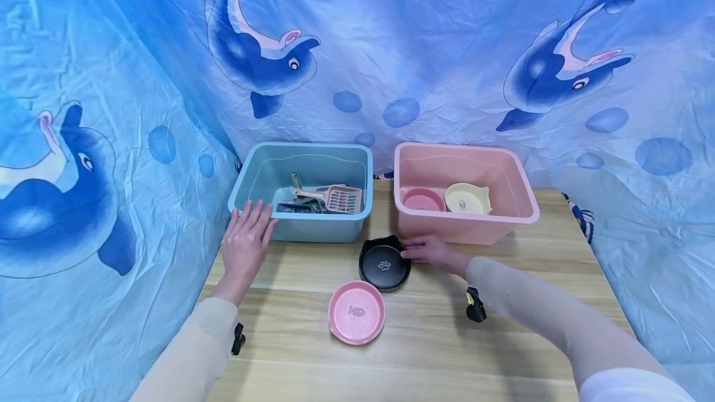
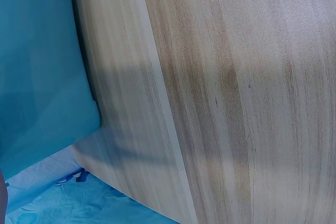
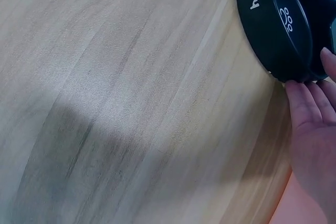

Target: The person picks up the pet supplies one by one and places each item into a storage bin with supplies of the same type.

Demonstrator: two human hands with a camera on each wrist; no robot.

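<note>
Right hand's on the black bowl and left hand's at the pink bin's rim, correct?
Not quite: the left hand is at the blue bin's rim, as the head view shows. The right hand is on the black bowl, as you said.

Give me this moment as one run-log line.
Left hand: on rim of blue bin | Right hand: touching black bowl | Fish-print bowl: on table | Cream bowl: inside pink bin

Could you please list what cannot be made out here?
Head: tools in the blue tub, partly covered by the scoop.
Head: near side of pink bowl inside pink tub, behind its wall.
Right wrist: part of the black bowl, past the top edge.
Left wrist: left hand, mostly outside the frame.
</note>
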